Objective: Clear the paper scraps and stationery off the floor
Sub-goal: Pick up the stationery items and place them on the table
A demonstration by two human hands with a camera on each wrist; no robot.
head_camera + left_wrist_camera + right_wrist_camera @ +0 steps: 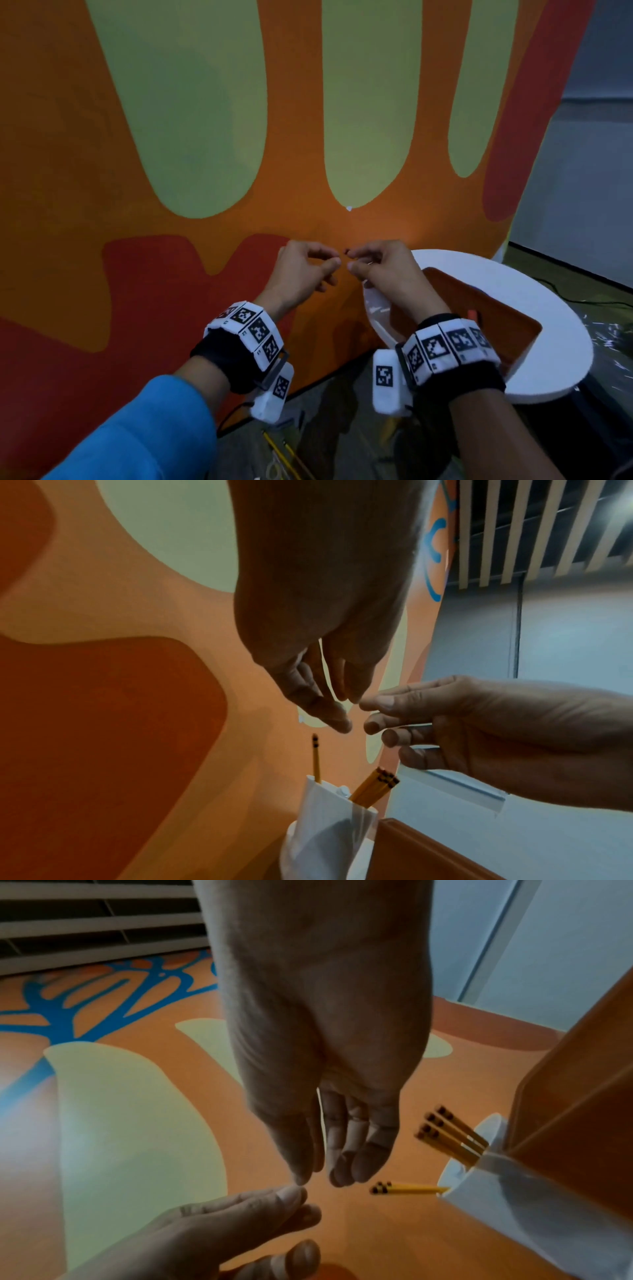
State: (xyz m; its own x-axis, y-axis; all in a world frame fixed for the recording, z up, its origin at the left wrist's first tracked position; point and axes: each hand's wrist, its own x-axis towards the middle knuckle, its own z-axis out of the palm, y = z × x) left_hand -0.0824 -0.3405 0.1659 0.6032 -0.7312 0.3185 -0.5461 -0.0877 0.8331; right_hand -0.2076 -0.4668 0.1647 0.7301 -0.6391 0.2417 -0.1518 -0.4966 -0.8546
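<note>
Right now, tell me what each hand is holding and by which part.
The right hand grips a clear plastic bag by its zip-strip top edge. Whether the left hand pinches anything cannot be told.

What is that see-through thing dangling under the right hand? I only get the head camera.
Observer: The left wrist camera shows it is a clear bag with a blue strip along its edge. The right hand has its fingers curled round it.
Visitor: Has any stationery been put away yet?
Observer: Yes. Yellow pencils stick up out of a white pouch beside the orange box. In your view the right hand hides them.
Visitor: Does the left hand hold anything?
Observer: From the right wrist camera, the left hand has fairly straight fingers, and I see nothing in it.
</note>
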